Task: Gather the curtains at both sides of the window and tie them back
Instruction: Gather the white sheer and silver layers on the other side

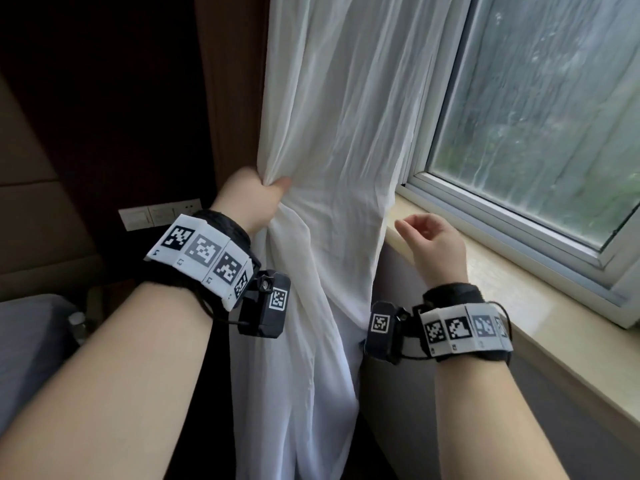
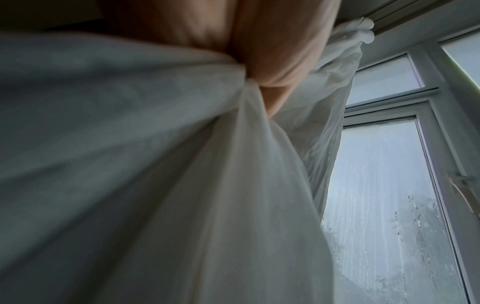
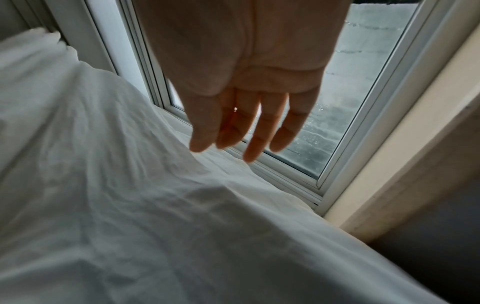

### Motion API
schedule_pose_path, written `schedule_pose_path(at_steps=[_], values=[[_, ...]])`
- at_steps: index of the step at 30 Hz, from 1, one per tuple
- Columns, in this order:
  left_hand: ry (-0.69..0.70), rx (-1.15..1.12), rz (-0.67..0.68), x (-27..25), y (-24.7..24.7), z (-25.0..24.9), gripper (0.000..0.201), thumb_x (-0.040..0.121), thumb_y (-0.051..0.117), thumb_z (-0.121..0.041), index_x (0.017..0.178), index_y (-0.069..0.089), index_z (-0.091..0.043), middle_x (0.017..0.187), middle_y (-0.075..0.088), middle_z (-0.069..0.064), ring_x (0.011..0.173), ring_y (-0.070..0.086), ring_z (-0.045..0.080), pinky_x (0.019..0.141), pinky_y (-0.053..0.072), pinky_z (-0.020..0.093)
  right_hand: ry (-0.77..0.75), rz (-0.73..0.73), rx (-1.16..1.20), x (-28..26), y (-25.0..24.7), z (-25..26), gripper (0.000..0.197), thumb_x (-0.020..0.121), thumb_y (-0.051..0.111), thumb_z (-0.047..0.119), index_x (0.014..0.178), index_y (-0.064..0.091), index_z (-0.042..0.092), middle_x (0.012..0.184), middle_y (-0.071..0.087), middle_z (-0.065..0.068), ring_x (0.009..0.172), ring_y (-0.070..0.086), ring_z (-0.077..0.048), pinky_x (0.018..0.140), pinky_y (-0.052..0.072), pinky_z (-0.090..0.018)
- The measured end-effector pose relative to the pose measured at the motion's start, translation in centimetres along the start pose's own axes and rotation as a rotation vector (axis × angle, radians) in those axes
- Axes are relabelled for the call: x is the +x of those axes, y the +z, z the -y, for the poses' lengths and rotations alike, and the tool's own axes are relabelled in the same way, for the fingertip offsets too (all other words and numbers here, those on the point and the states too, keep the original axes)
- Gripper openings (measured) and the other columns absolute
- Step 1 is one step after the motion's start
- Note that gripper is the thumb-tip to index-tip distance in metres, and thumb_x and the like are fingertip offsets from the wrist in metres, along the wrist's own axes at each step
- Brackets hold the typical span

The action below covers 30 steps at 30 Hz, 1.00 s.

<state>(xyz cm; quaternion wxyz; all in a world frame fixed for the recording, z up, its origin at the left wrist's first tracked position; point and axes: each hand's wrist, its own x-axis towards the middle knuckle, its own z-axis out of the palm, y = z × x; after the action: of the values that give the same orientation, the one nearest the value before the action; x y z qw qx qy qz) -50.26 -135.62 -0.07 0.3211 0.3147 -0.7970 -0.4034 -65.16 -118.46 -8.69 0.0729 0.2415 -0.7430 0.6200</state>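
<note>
Early stage: white sheer curtain (image 1: 332, 140) left of the window (image 1: 540, 109) is bunched in the left hand (image 1: 252, 195), right hand (image 1: 433, 244) slack and empty beside it, nothing tied.

No words or brands to read here; only black-and-white square code tags on both wristbands (image 1: 204, 256), their tiny characters illegible.

Head view down over both wrists; wrist views close, upward, sharing curtain (image 1: 346, 133) and window (image 1: 536, 116).
</note>
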Motion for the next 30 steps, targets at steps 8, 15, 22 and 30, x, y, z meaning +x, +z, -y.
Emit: schedule_pose_path(at_steps=[8,15,22,30], values=[[-0.009,0.039,0.036,-0.3,0.9,0.1,0.039,0.09,0.057,-0.028,0.117,0.059,0.001,0.122,0.061,0.016,0.116,0.056,0.029,0.094,0.042,0.03,0.158,0.066,-0.192,1.8,3.8,-0.9,0.008,0.08,0.068,0.02,0.085,0.063,0.016,0.081,0.061,0.002,0.079,0.056,-0.016,0.071,0.038,-0.022],[0.024,0.109,0.018,0.0,1.5,-1.1,0.043,0.091,0.055,-0.03,0.118,0.056,0.004,0.125,0.059,0.02,0.119,0.053,0.031,0.095,0.042,0.032,0.135,-0.083,-0.225,1.1,1.7,-1.7,0.014,0.073,0.07,0.026,0.071,0.062,0.015,0.075,0.069,-0.001,0.074,0.062,-0.019,0.072,0.049,-0.03],[0.034,0.089,0.052,-0.4,2.7,-1.5,0.039,0.092,0.054,-0.028,0.118,0.057,0.001,0.125,0.059,0.017,0.118,0.054,0.031,0.092,0.042,0.029,0.134,-0.068,-0.14,0.3,0.1,-2.2,0.015,0.081,0.069,0.021,0.073,0.056,0.019,0.068,0.061,0.006,0.076,0.066,-0.022,0.079,0.053,-0.037],[0.022,0.048,0.074,-1.1,2.3,-1.7,0.037,0.092,0.054,-0.027,0.118,0.058,-0.001,0.124,0.06,0.016,0.117,0.054,0.03,0.09,0.042,0.028,-0.007,-0.069,-0.124,3.2,1.5,2.4,0.016,0.085,0.064,0.022,0.099,0.059,0.017,0.082,0.057,0.013,0.07,0.051,0.002,0.074,0.045,-0.024]])
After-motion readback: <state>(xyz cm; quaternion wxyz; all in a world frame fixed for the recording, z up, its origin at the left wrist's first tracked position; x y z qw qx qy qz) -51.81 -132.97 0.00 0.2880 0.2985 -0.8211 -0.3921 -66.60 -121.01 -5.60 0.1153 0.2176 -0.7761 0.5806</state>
